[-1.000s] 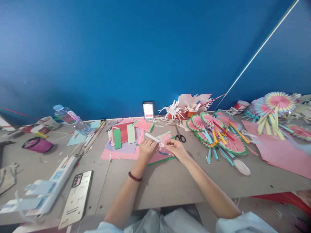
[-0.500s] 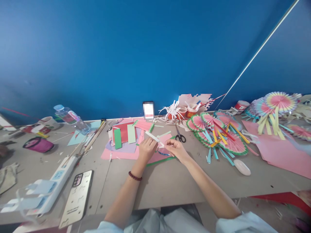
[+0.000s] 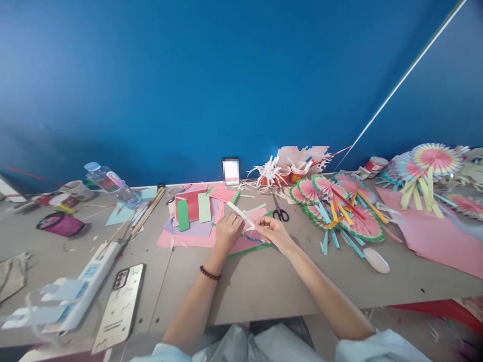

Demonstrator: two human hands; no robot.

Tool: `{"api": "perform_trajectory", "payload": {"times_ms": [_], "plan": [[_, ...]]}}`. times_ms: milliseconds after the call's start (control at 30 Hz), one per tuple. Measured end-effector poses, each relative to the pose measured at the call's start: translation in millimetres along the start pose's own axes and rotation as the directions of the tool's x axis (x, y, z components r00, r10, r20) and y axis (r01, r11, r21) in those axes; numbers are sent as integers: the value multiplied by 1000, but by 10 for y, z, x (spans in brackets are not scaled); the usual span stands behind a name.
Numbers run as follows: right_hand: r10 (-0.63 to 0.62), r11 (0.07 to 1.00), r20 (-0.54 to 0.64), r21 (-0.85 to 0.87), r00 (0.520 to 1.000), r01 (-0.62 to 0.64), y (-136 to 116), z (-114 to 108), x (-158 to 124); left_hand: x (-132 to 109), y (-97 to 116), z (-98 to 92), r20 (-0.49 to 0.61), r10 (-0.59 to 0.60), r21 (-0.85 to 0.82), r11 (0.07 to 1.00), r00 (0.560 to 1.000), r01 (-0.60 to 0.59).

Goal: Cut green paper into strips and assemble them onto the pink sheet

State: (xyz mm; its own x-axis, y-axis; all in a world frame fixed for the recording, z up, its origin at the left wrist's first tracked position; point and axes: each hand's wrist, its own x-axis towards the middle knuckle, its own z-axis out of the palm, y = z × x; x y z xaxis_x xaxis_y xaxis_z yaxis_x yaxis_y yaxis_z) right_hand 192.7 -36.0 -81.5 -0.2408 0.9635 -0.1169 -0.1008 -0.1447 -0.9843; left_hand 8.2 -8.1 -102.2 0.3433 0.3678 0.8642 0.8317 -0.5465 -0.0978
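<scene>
A narrow white strip (image 3: 240,213) slants between my hands above a sheet of pink paper. My left hand (image 3: 228,230) is closed on its middle, the fingers curled in. At the strip's lower right end, my right hand (image 3: 272,230) pinches it between thumb and fingertips. Just below the fingers shows a loop of blue ribbon or tape (image 3: 253,236), partly hidden by my right hand. Black-handled scissors (image 3: 280,214) lie beyond my right hand. A green paper strip (image 3: 247,251) runs along the near edge of the pink paper.
Green-edged pink paper fans (image 3: 364,223) with coloured strips lie to the right, beside a white computer mouse (image 3: 376,260). Leftward are a phone (image 3: 121,306), a power strip (image 3: 88,281) and a plastic bottle (image 3: 113,183). Another phone (image 3: 231,172) leans against the blue wall.
Almost nothing differs. Both hands stay in place on the white strip, which has shifted only very slightly.
</scene>
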Motion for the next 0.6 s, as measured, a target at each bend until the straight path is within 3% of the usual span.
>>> {"api": "perform_trajectory", "payload": {"times_ms": [267, 433, 600], "plan": [[-3, 1000, 5, -1, 1000, 3, 17, 0, 4, -35, -16, 28, 23, -80, -100, 992, 997, 82], [0, 1000, 9, -1, 1000, 0, 6, 3, 5, -69, -25, 60, 69, -118, -63, 990, 991, 123], [-9, 1000, 3, 15, 1000, 9, -10, -3, 3, -69, 19, 68, 108, -204, -213, 951, 973, 223]]}}
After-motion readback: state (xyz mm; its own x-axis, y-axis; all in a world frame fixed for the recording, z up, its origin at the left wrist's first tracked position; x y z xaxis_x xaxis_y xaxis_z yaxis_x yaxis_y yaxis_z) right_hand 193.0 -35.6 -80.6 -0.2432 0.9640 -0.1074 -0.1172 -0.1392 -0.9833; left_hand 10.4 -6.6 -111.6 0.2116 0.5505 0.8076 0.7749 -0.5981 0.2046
